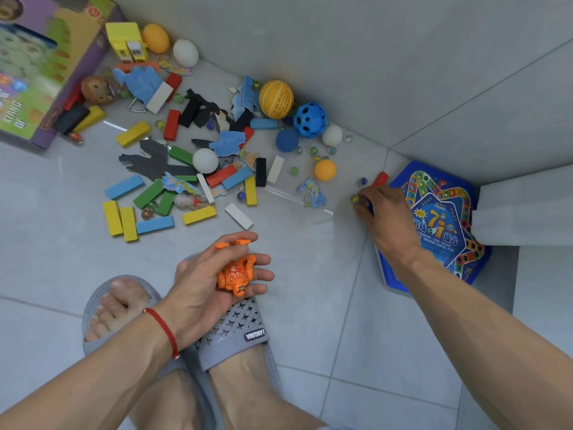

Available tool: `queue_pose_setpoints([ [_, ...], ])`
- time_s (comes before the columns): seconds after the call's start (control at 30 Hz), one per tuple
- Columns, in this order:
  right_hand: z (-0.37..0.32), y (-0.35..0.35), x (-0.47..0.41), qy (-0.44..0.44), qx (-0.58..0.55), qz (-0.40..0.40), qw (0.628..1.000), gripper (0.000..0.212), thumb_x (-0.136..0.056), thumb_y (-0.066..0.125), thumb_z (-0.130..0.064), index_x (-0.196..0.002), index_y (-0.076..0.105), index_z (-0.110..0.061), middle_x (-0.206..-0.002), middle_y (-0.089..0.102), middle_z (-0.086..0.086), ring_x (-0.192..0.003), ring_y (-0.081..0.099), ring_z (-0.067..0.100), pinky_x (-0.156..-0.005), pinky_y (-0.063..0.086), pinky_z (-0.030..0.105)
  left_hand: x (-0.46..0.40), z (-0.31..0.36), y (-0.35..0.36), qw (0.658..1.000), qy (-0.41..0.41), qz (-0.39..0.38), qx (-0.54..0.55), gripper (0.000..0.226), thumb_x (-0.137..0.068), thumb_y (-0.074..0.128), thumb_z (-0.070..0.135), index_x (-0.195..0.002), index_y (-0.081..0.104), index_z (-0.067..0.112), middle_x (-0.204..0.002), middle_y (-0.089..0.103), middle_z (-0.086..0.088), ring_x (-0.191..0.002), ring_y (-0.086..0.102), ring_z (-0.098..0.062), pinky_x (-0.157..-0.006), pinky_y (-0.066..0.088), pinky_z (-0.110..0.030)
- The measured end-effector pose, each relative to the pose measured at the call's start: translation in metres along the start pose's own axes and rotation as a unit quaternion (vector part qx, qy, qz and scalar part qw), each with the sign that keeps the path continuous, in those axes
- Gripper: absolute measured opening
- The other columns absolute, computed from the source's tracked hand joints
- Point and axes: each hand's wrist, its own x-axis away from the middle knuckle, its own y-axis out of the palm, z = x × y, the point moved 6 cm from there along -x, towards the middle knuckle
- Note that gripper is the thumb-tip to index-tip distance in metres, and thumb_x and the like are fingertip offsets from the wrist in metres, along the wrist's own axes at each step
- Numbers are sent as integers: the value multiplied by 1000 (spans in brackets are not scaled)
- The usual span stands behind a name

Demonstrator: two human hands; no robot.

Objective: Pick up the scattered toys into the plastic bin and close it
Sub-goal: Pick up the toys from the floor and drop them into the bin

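Observation:
My left hand (198,290) holds an orange toy figure (237,273) in its palm, low in the middle above my slippers. My right hand (387,212) reaches down to the floor on the right, and its curled fingertips pinch a small yellow marble (355,198). A blue marble (363,181) and a red block (380,179) lie just beyond that hand. Scattered toys cover the floor by the wall: coloured wooden blocks (155,225), puzzle pieces (311,190), a yellow ball (275,99), a blue holed ball (310,120), an orange ball (325,170) and a white ball (205,160). I cannot make out a bin for certain.
A blue board-game box (440,225) lies under my right wrist in the corner. A large purple toy box (40,66) stands at the upper left. A clear plastic edge (297,200) runs through the toy pile. My feet in grey slippers (235,333) are below my left hand.

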Motion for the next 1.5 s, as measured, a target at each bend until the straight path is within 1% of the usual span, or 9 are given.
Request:
queue_pose_setpoints([
  [0.43,-31,9,-6,-19,53,-34,998,24,-102,50,-27,-115,58,-8,-94,56,17,-73,59,42,-61,52,46,-1,0,2,1000,11,-22,-15,35,-88,61,17,-120,64,4,-103,66,-31,-84,68,-39,-69,59,-40],
  [0.73,-71,14,7,-41,-32,-10,999,43,-81,55,-28,-119,58,-7,-101,53,16,-84,56,35,-67,50,40,-3,-1,-4,1000,4,-7,18,42,-88,62,37,-118,68,8,-111,66,-33,-94,68,-44,-71,59,-42],
  [1.0,-93,35,24,-74,-70,12,995,13,-98,59,-16,-103,60,-4,-96,52,14,-75,55,33,-61,48,39,-4,-2,-3,999,-4,-18,27,44,-90,58,43,-116,68,9,-111,65,-33,-93,69,-45,-70,61,-42],
  [1.1,-78,27,23,1,-195,15,981,10,-96,59,-14,-105,61,-10,-99,58,6,-84,57,22,-72,47,33,-4,-3,-5,999,-3,-21,29,43,-91,57,42,-116,68,9,-111,65,-33,-93,69,-45,-70,61,-42],
  [1.2,-34,13,16,223,-361,116,898,9,-96,55,-15,-100,63,-17,-81,65,1,-68,61,16,-63,49,30,-5,-3,-5,999,-2,-24,28,43,-92,57,42,-117,68,9,-112,65,-34,-94,69,-45,-71,60,-42],
  [1.33,34,-3,5,485,-600,199,604,20,-93,46,-11,-80,62,-11,-58,53,1,-47,48,13,-48,40,25,-6,-3,-5,999,-1,-26,26,44,-91,56,42,-117,67,8,-112,65,-34,-93,69,-45,-72,60,-43],
  [1.37,46,-9,-2,498,-617,193,578,21,-93,45,-13,-78,59,-11,-59,52,2,-48,48,14,-47,40,24,-6,-3,-5,999,-1,-26,25,44,-91,56,42,-117,67,8,-113,64,-34,-94,69,-45,-71,60,-43],
  [1.43,66,-24,-21,475,-554,160,665,24,-93,45,-18,-74,58,-13,-63,54,2,-53,50,16,-50,39,25,-6,-3,-5,999,1,-26,26,44,-92,56,42,-117,67,8,-113,64,-34,-94,69,-45,-71,60,-43],
  [1.5,83,-37,-43,385,-293,90,870,23,-98,48,-21,-87,66,-10,-79,62,3,-71,58,18,-62,42,27,-6,-3,-5,999,2,-26,28,44,-92,55,42,-118,67,8,-114,64,-35,-94,69,-45,-72,61,-43],
])
